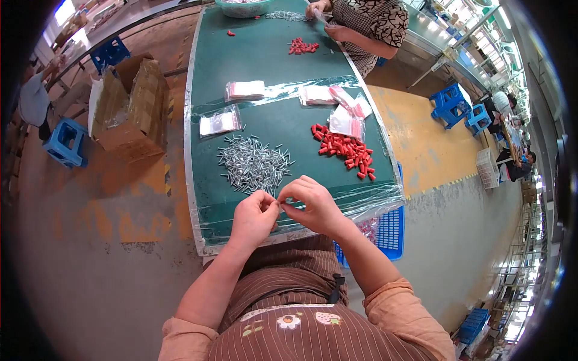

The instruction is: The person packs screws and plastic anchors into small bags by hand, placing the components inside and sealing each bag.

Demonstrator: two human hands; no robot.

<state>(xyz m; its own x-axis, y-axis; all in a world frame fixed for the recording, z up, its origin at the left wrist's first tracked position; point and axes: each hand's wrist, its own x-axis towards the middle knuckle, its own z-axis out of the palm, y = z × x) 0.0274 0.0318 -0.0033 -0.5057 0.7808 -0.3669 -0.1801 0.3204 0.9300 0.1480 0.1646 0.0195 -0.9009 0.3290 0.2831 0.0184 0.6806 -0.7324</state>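
My left hand (257, 220) and my right hand (309, 204) meet at the near edge of the green table (271, 57), fingertips pinched together. What they pinch is too small and covered to make out. Just beyond them lies a heap of small silver metal pins or screws (253, 163). Red plastic caps (348, 150) are spread to the right of that heap. Stacks of small clear zip bags (220, 123) lie behind the pins, with more zip bags (347, 125) partly over the red caps.
Across the table a co-worker's hands (328, 21) hold a clear bag, near more red caps (303, 46) and a green basin (244, 7). A blue basket (391, 231) stands below the right edge. On the left are a cardboard box (135, 114) and a blue stool (67, 142).
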